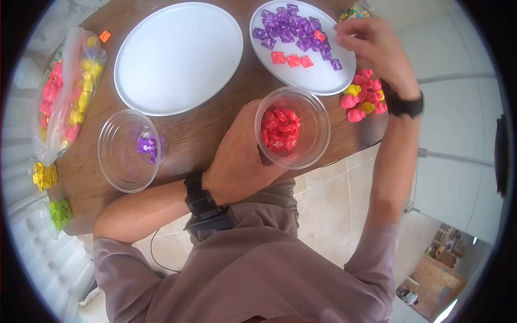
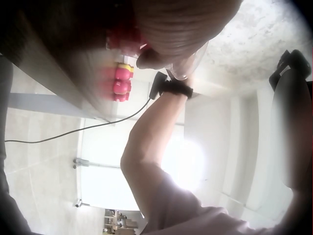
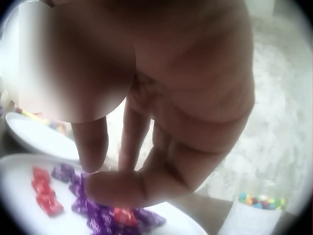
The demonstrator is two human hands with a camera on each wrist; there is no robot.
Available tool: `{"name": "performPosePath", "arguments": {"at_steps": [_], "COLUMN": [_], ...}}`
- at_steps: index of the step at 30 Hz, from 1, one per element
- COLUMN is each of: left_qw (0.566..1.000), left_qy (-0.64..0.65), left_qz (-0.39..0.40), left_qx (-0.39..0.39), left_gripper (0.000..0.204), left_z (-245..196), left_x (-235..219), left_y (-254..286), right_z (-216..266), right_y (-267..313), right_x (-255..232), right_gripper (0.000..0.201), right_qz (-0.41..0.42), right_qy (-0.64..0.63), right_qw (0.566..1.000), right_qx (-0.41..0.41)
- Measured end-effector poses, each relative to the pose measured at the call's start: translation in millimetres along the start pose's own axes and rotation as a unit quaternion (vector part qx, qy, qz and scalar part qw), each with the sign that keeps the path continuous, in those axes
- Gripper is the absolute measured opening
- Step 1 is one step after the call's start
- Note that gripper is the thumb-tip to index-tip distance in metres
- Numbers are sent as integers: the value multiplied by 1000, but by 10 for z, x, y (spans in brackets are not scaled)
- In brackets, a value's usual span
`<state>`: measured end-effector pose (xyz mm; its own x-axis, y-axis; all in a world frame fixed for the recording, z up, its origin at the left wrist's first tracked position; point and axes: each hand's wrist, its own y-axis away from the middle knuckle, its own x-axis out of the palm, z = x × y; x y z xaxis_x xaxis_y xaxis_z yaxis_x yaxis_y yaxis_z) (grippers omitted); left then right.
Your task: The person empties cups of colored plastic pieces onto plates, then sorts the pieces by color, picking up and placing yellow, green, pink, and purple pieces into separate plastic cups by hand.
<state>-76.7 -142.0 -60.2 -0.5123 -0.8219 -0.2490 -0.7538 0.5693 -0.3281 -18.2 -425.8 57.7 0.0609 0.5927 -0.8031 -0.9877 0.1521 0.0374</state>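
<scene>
My left hand point(image 1: 239, 153) grips a clear plastic cup point(image 1: 318, 151) from its left side, near the table's front edge. Red wrapped candies point(image 1: 280, 129) fill the bottom of that cup. Over the right rim of the right-hand white plate point(image 1: 307, 81) hovers my right hand point(image 1: 377, 51), fingers loosely bent and nothing held between them. Purple wrapped candies point(image 1: 288, 24) lie heaped on this plate. Three red candies point(image 1: 293, 61) form a row below the heap, and another red candy point(image 3: 125, 217) lies among the purple ones, below my right fingertips in the right wrist view.
A second white plate point(image 1: 177, 59) is bare. Left of my left hand stands a clear cup point(image 1: 116, 172) with purple candies. A bag point(image 1: 75, 91) of pink and yellow pieces lies far left; similar pieces point(image 1: 366, 97) sit by the right table edge. A container point(image 3: 254, 215) holds colourful bits.
</scene>
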Motion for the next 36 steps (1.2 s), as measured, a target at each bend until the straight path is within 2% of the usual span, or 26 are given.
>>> {"name": "performPosePath", "arguments": {"at_steps": [2, 9, 12, 14, 16, 19, 21, 22, 24, 25, 27, 28, 30, 34, 36], "left_qw": [1000, 1000, 1000, 1000, 1000, 1000, 999, 999, 1000, 1000, 1000, 1000, 999, 1000, 1000], "left_qy": [-9, 5, 10, 15, 20, 30, 34, 34, 26, 26, -8, -8, 23, 14, 7], "left_qz": [1, -5, -5, -4, -5, -4, -1, 0, 5, 6, -5, -5, -13, -7, -10], "left_qx": [4, -4, 7, 2, -6, 8, 0, -1, -8, -6, 18, 21, 18, 15, 25], "left_gripper": [79, 76, 76, 76, 75, 75, 76, 76, 77, 77, 78, 78, 77, 76, 75], "left_z": [16, -29, -2, -16, -17, 14, 11, 10, 4, 4, 15, 19, 21, 38, 42], "left_x": [-3, 31, 24, 19, 7, -25, -12, -13, -22, -20, -13, -8, 4, 2, 10], "left_y": [4, 10, 15, 15, 8, 21, 22, 24, 23, 25, 23, 22, 16, 13, 12], "right_z": [-192, -281, -235, -124, 176, 519, 643, 658, 697, 632, 391, 314, 206, 151, 119], "right_y": [-210, -371, -312, -199, 94, 447, 585, 579, 491, 386, 161, 156, 138, 135, 110], "right_x": [208, 340, 255, 149, 60, -34, -131, -112, -60, -27, 126, 225, 447, 635, 664], "right_gripper": [27, 26, 27, 25, 24, 22, 21, 21, 25, 25, 31, 31, 33, 32, 28], "right_qz": [-36, -25, -4, -25, -16, 36, 168, 168, 72, 71, 115, 113, 65, 45, 44], "right_qy": [134, 260, 218, 188, 61, -5, -90, -91, -92, -91, 9, 10, 173, 214, 222], "right_qw": [980, 960, 971, 978, 996, 992, 976, 976, 988, 989, 988, 988, 962, 951, 957], "right_qx": [-140, -105, -99, -92, -71, -117, -104, -103, -97, -97, -105, -107, -198, -221, -183]}}
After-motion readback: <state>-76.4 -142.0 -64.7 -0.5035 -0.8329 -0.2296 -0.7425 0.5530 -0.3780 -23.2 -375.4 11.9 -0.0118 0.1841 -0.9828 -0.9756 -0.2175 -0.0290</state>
